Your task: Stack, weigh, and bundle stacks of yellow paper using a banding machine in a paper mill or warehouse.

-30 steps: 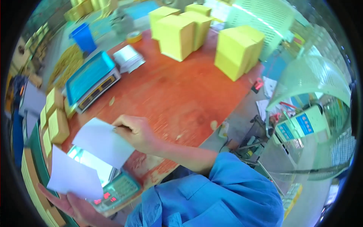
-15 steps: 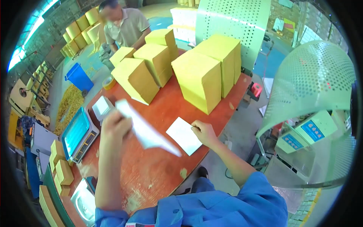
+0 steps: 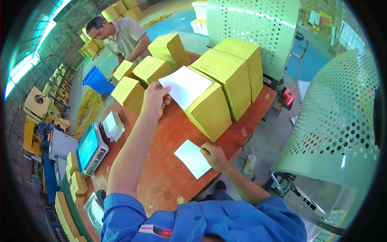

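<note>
My left hand (image 3: 156, 98) is closed on the near-left edge of a white paper sheet (image 3: 186, 85), pinched between thumb and fingers. That sheet lies over the top of the nearest tall stack of yellow paper (image 3: 209, 113); whether it rests fully flat there I cannot tell. Lower down, my right hand (image 3: 215, 156) pinches the right edge of a second white sheet (image 3: 193, 159) just above the red-brown table (image 3: 161, 177). To the left, a small pile of white sheets (image 3: 113, 126) lies beside a scale with a blue top (image 3: 89, 147).
More yellow stacks (image 3: 152, 69) crowd the table's far side, where a co-worker (image 3: 125, 38) leans in. Perforated pale-green machine guards (image 3: 334, 129) stand at the right. A blue bin (image 3: 98, 82) and yellow scraps (image 3: 89, 109) are on the floor at left.
My left hand has carried its white sheet forward and right, onto the nearest yellow stack. My right hand still pinches its sheet. The co-worker has bent lower, and my view has shifted.
</note>
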Demonstrator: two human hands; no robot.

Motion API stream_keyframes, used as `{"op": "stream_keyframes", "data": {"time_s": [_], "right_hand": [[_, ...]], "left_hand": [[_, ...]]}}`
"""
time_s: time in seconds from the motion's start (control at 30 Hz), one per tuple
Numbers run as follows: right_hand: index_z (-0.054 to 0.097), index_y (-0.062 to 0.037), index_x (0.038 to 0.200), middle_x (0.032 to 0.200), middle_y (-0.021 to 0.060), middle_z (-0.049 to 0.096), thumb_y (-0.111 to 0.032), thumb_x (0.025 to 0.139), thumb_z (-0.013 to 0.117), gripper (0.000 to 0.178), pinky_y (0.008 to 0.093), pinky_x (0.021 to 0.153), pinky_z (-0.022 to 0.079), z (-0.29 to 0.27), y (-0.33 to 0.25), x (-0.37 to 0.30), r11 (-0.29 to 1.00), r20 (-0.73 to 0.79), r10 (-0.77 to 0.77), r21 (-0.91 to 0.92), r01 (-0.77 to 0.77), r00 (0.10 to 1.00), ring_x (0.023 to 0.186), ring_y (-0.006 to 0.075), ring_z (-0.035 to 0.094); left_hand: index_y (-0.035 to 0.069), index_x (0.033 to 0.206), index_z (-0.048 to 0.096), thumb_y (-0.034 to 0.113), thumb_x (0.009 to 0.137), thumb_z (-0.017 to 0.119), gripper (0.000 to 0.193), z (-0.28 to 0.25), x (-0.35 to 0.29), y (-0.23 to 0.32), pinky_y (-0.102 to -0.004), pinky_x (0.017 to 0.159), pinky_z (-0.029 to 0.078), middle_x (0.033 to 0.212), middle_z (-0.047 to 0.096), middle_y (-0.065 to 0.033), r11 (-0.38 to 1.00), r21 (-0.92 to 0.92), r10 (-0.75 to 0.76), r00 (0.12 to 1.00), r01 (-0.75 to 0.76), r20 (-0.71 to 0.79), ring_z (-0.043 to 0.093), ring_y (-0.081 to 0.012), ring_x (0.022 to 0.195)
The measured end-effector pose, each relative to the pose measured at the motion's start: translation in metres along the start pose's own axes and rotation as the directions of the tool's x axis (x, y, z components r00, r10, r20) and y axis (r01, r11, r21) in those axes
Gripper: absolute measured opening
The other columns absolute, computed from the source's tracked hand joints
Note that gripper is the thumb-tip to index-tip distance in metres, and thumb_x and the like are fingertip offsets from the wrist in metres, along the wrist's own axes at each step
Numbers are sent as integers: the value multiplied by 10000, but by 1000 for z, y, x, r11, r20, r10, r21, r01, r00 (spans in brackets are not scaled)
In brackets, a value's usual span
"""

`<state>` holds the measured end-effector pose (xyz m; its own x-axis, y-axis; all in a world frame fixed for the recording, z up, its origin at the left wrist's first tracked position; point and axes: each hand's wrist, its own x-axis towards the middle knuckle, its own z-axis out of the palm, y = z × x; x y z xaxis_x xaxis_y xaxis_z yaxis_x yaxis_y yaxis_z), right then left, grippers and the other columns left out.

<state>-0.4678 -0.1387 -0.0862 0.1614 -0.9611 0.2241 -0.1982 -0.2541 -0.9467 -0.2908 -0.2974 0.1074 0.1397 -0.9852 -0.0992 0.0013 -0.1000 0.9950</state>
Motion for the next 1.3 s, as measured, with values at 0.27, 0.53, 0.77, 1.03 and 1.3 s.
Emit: {"op": "stream_keyframes", "data": {"time_s": [0.27, 0.53, 0.77, 1.03, 1.3], "right_hand": [[573, -14, 876, 738, 149, 611, -62, 865, 609, 61, 374, 576, 473, 1, 1, -2, 998, 24, -58, 21, 57, 998, 651, 292, 617], [581, -20, 898, 730, 149, 604, -64, 868, 607, 59, 366, 574, 476, -1, 4, -10, 995, -2, -97, 25, 97, 995, 638, 288, 614], [584, -22, 939, 985, 95, 631, -23, 863, 548, 84, 291, 766, 470, -53, 30, -21, 938, -187, 77, 347, -7, 979, 856, 181, 595], [541, 17, 875, 1117, 150, 605, -7, 776, 520, 105, 305, 867, 452, -88, 46, 26, 978, -409, 41, 204, 48, 912, 1004, 238, 589], [557, 4, 906, 1086, 122, 606, -18, 788, 512, 128, 281, 756, 455, -75, 41, 27, 989, -384, -119, -131, 73, 916, 847, 175, 570]], "left_hand": [[-38, 1090, 495, 7, 836, 639, 295, 14, -15, 10, -221, 430, 396, 735, 561, -55, 979, 185, 85, 996, -82, -6, 522, -101, 549], [-36, 1035, 547, 97, 807, 698, 304, 12, -15, 6, -230, 450, 411, 721, 566, -52, 890, 436, 155, 988, -135, -12, 533, -98, 545], [-7, 1074, 631, 278, 856, 634, 359, -24, 22, 26, -357, 786, 501, 962, 680, -165, 503, 738, 602, 795, -449, 73, 656, -268, 893], [18, 1045, 638, 361, 927, 455, 407, 70, 31, 22, -423, 894, 458, 1057, 662, -187, 293, 798, 338, 838, -527, 429, 608, -367, 1018], [14, 943, 611, 305, 930, 417, 350, 79, 20, -16, -518, 863, 452, 982, 649, -229, 121, 839, 448, 784, -530, 430, 611, -404, 941]]}}
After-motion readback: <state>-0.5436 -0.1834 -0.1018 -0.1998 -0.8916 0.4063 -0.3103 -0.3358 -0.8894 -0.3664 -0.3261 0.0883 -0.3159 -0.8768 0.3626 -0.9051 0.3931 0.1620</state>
